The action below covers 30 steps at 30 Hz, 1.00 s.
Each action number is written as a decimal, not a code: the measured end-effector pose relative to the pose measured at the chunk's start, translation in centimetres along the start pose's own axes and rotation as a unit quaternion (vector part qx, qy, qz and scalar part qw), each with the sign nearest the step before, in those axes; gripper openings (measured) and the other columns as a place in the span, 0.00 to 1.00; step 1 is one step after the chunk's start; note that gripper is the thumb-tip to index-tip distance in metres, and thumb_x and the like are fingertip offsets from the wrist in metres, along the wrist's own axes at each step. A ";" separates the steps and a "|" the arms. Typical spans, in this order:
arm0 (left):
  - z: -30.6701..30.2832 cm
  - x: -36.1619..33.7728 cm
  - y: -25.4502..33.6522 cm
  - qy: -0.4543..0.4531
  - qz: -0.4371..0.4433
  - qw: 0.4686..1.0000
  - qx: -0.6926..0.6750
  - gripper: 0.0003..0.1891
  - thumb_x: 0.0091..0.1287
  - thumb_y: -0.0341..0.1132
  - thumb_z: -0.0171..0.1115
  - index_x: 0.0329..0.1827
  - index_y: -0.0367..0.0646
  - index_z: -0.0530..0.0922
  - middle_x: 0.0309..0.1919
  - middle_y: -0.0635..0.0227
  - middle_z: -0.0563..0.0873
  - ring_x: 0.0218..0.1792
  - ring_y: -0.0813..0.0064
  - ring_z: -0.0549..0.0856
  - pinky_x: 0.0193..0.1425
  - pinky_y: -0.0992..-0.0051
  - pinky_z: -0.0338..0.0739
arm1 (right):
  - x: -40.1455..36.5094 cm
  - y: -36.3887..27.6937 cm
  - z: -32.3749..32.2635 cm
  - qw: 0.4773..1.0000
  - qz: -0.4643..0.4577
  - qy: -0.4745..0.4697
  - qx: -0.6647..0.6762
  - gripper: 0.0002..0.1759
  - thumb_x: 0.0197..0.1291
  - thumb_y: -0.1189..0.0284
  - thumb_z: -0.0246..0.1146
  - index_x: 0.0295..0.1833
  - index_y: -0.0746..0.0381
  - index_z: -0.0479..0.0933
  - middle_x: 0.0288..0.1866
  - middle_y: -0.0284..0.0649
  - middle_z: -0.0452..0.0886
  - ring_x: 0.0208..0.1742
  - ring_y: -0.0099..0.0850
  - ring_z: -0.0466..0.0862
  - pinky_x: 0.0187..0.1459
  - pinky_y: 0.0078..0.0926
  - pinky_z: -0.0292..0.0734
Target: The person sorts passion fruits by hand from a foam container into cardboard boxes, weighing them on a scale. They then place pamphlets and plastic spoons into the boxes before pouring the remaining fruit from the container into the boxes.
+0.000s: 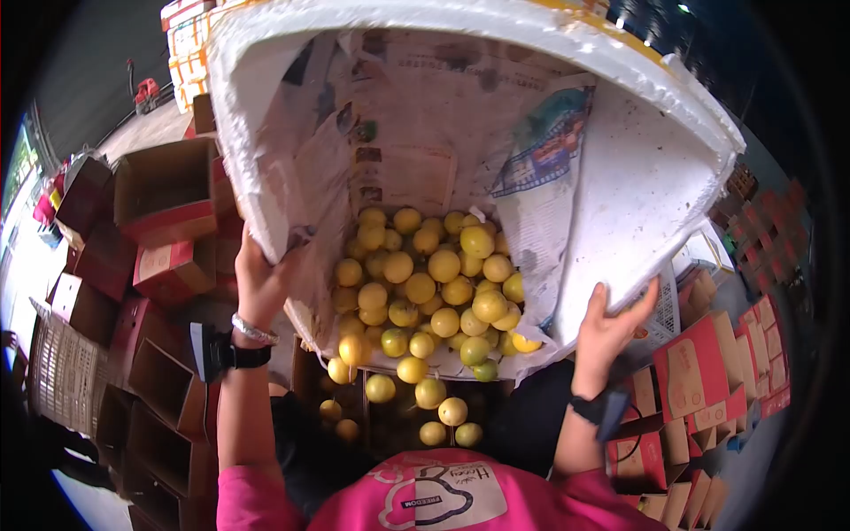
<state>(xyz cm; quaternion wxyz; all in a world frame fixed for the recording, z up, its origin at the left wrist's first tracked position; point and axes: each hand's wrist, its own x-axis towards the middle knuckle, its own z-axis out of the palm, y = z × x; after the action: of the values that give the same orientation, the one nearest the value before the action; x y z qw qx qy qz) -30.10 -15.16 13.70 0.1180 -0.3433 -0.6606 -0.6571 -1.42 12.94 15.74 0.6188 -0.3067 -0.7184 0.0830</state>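
A big white foam box (pixel 651 195), lined with newspaper (pixel 540 177), is tilted with its open side toward me. My left hand (pixel 263 281) is closed on its left edge. On the opposite side my right hand (pixel 606 332) holds the right edge, thumb and fingers spread along the foam. Many round yellow fruits (pixel 421 288), a few greenish, lie heaped inside the box. Several fruits (pixel 430 394) are tumbling over the lower lip. Below them, between my legs, is a dark open container (pixel 354 398) whose inside is mostly in shadow.
Open cardboard boxes (pixel 166 190) are piled on the left, near a wicker basket (pixel 75 367). Red and brown cartons (pixel 695 372) stand in rows on the right. White boxes with orange tape (pixel 188 57) are stacked behind at upper left.
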 end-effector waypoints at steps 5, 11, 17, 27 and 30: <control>0.2 0.2 -0.9 -0.006 -0.013 0.999 -0.044 0.27 0.57 0.24 0.62 0.60 0.34 0.66 0.47 0.65 0.81 0.48 0.78 0.79 0.54 0.77 0.72 | -11.9 -8.1 4.3 0.836 -0.267 -0.434 0.206 0.32 0.52 0.76 0.63 0.64 0.67 0.63 0.58 0.50 0.71 0.57 0.47 0.73 0.59 0.43 0.67; 0.5 1.4 -2.3 -0.010 0.026 0.999 -0.035 0.29 0.54 0.24 0.63 0.61 0.36 0.66 0.47 0.64 0.83 0.49 0.80 0.80 0.55 0.77 0.73 | -30.0 -4.6 9.7 0.677 -0.228 -0.665 0.218 0.19 0.51 0.75 0.62 0.51 0.63 0.75 0.44 0.44 0.79 0.48 0.45 0.77 0.50 0.38 0.74; 0.4 1.3 -1.1 0.003 0.034 0.996 0.082 0.28 0.53 0.29 0.66 0.58 0.34 0.68 0.41 0.59 0.84 0.42 0.75 0.82 0.48 0.74 0.77 | -31.5 -8.5 12.5 0.637 -0.282 -0.701 0.154 0.07 0.48 0.76 0.59 0.36 0.62 0.74 0.37 0.44 0.78 0.42 0.43 0.79 0.44 0.39 0.76; -0.3 2.1 -2.4 -0.030 0.047 0.993 0.103 0.34 0.49 0.26 0.60 0.62 0.28 0.61 0.44 0.46 0.79 0.40 0.48 0.82 0.43 0.57 0.77 | -25.4 -22.4 21.4 0.465 -0.040 -0.846 0.259 0.18 0.57 0.77 0.58 0.54 0.67 0.70 0.53 0.53 0.77 0.52 0.40 0.81 0.47 0.31 0.78; -0.3 2.2 -3.3 -0.022 0.049 0.992 0.116 0.34 0.49 0.25 0.61 0.62 0.28 0.62 0.49 0.36 0.77 0.43 0.51 0.83 0.43 0.66 0.82 | -18.7 -22.9 23.0 0.614 0.120 -0.630 0.460 0.21 0.58 0.77 0.58 0.57 0.67 0.67 0.56 0.52 0.76 0.52 0.38 0.81 0.48 0.27 0.77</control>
<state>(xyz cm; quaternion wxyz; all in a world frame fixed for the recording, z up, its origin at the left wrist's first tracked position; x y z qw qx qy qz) -33.78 -14.44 12.45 0.1744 -0.3732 -0.7173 -0.5619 -29.93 -9.46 6.43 0.0590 0.0627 -0.7561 0.6487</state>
